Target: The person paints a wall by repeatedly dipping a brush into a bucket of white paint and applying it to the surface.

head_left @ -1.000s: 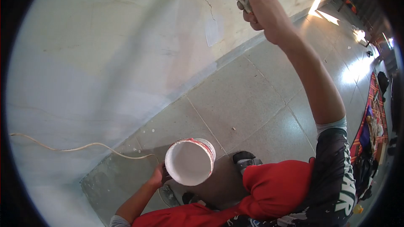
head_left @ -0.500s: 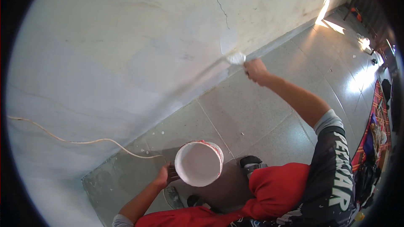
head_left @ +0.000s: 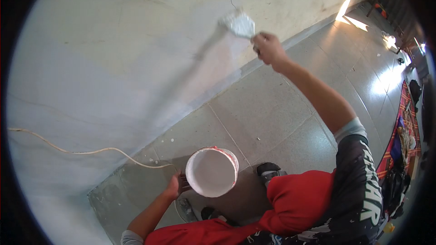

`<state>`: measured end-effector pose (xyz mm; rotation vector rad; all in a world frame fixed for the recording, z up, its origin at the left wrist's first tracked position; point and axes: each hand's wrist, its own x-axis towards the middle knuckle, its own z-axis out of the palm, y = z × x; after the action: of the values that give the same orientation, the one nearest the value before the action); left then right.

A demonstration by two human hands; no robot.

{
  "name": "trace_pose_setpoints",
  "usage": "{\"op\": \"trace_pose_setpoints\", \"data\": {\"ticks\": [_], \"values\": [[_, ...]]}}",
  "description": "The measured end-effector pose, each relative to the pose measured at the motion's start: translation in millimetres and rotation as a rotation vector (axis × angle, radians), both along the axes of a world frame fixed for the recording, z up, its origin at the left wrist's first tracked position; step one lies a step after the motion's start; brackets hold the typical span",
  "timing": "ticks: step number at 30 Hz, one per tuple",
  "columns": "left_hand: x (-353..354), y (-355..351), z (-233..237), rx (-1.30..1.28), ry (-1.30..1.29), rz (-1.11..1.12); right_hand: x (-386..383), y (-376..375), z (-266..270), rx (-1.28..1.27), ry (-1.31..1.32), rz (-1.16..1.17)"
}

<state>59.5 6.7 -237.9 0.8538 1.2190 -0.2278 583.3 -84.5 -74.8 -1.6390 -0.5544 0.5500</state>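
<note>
My right hand (head_left: 269, 49) is closed round the handle of a wide paint brush (head_left: 240, 24), its white-coated bristles against the wall (head_left: 159, 59) just under a thin crack. A smoother, paler patch covers the lower wall around and below the brush. On the floor stands a white bucket (head_left: 189, 172) with red marks on its rim and whitish liquid inside. My left hand (head_left: 176, 185) is at the bucket's left side, fingers apart and partly hidden behind it.
A pale cable (head_left: 86, 153) runs from the left along the wall to the floor near the bucket. Grey tiles (head_left: 254, 109) cover the floor. A red plaid cloth (head_left: 396, 127) with assorted items lies at the right. Sunlight streaks the far wall corner.
My right hand has moved up and slightly left with the brush, from the wall's bottom edge to the lower end of the crack. My left hand has stayed by the bucket.
</note>
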Motion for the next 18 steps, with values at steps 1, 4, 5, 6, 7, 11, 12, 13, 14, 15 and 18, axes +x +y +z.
{"op": "trace_pose_setpoints", "data": {"ticks": [1,4,5,6,7,11,12,13,14,15,18], "values": [[-4.0,-0.4,-2.7,-0.002,0.0,0.002,0.7,0.7,-28.8,-0.065,-0.039,-0.029],[-14.7,-2.7,-7.4,-0.019,-0.001,-0.01,8.8,-14.7,-98.3,-0.333,0.15,0.039],[-15.2,-5.9,-1.2,-0.015,0.023,-0.033,11.8,-18.5,-119.9,-0.412,0.179,0.051],[-15.5,-8.5,4.4,-0.01,0.047,-0.054,14.4,-20.5,-139.6,-0.41,0.181,0.052],[-15.1,-10.8,8.3,-0.006,0.05,-0.051,15.0,-20.7,-153.0,-0.476,0.234,0.034],[-23.8,-14.6,7.2,-0.032,0.094,0.026,16.6,-10.7,-141.6,-0.526,0.32,-0.017],[-27.5,-13.6,5.3,-0.041,0.088,0.051,19.3,-6.3,-129.8,-0.525,0.326,-0.011],[-27.6,-14.3,7.6,-0.038,0.095,0.054,25.1,-0.7,-115.7,-0.444,0.267,-0.018],[-26.5,-16.8,10.3,-0.028,0.117,0.078,27.1,1.1,-100.0,-0.365,0.209,-0.025],[-25.7,-18.5,11.6,-0.021,0.139,0.1,23.7,-3.7,-75.8,-0.281,0.206,-0.008],[-35.3,-23.1,1.9,-0.04,0.155,0.119,12.9,-28.9,-17.4,-0.078,0.192,0.025]]}}
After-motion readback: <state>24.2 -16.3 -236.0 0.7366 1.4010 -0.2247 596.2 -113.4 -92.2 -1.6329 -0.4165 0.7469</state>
